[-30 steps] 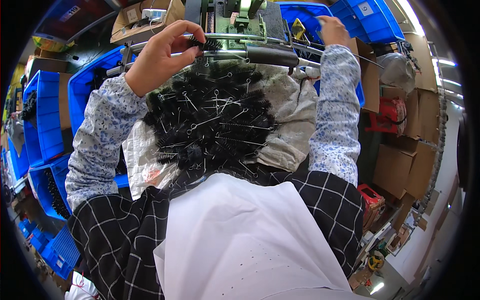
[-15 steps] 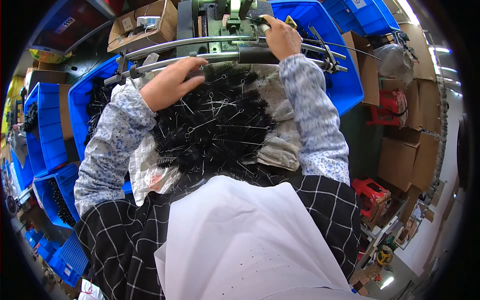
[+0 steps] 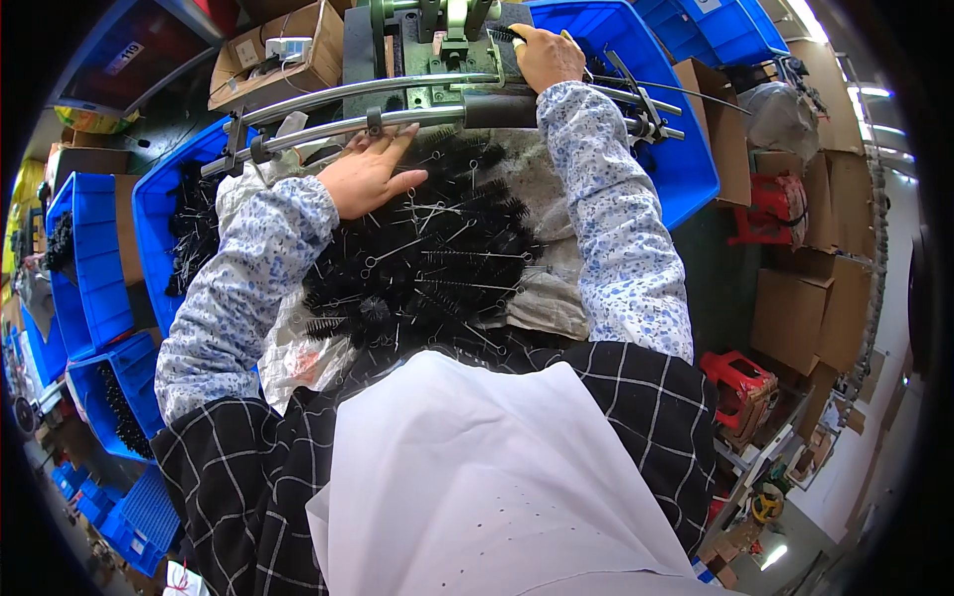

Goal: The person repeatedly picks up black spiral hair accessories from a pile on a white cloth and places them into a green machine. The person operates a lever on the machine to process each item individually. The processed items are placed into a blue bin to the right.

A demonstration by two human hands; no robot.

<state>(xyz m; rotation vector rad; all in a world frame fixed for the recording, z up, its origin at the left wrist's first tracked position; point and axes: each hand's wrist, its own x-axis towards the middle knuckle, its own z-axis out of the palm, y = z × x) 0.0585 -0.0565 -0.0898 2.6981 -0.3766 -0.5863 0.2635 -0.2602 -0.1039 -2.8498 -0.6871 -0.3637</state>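
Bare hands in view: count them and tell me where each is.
2: the left hand at the black brush pile, the right hand by the machine. No others show.

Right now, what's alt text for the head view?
A person's right hand holds a black wire brush at a metal machine; the open left hand is over a pile of loop-ended black brushes. The pile lies on a pale sack; curved metal rails cross beyond it, with blue plastic bins either side.

head cam: left fisheye of a head-worn pair, looking down past wearer's front
white cloth [image 3: 477, 467]: super close, 6 o'clock
machine [image 3: 452, 52]: bit farther, 12 o'clock
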